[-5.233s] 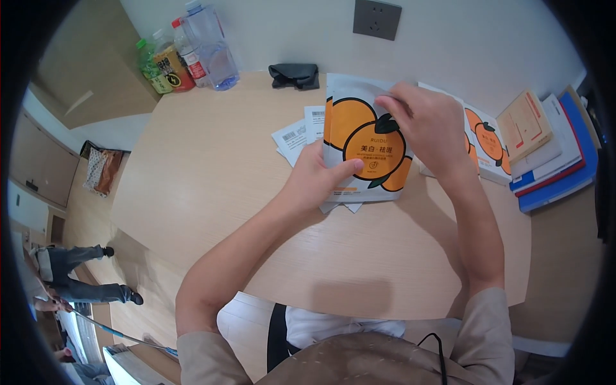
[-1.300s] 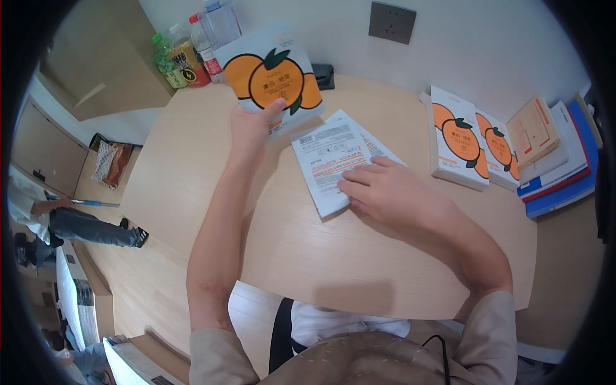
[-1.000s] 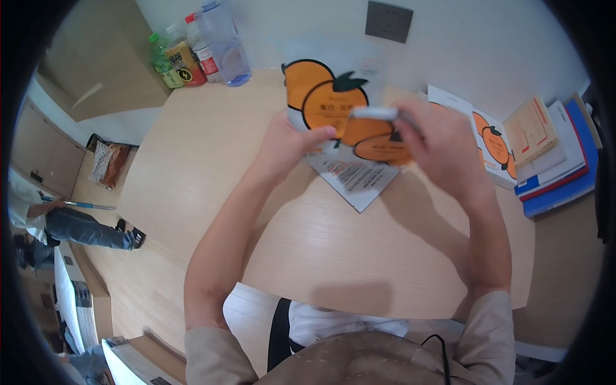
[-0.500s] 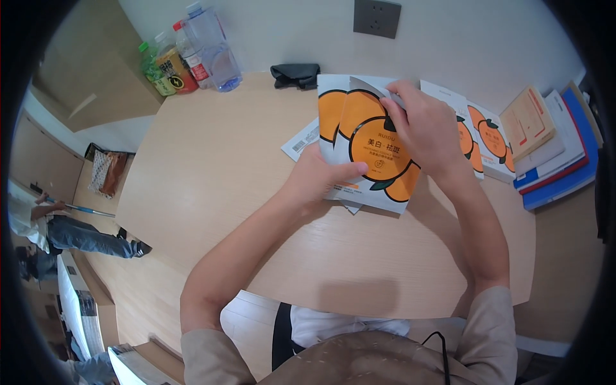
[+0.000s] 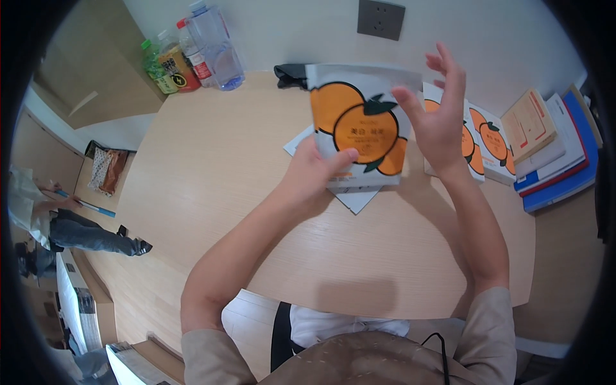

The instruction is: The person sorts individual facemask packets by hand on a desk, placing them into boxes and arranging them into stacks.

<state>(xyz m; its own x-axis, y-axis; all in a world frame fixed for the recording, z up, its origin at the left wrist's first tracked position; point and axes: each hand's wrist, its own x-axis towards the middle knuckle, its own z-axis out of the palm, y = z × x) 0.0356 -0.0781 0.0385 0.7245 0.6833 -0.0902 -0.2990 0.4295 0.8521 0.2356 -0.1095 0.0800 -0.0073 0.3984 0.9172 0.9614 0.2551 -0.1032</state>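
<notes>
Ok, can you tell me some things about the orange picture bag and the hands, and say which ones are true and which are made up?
1. The left hand holds the white pouch with oranges printed on it by its lower left corner. True.
2. The right hand is closed in a fist around the pouch. False: its fingers are spread open and it is beside the pouch's right edge.
3. Bottles stand at the far left of the table. True.
4. The stack of books is on the floor. False: it lies at the table's right edge.
5. White paper sheets lie under the pouch. True.
</notes>
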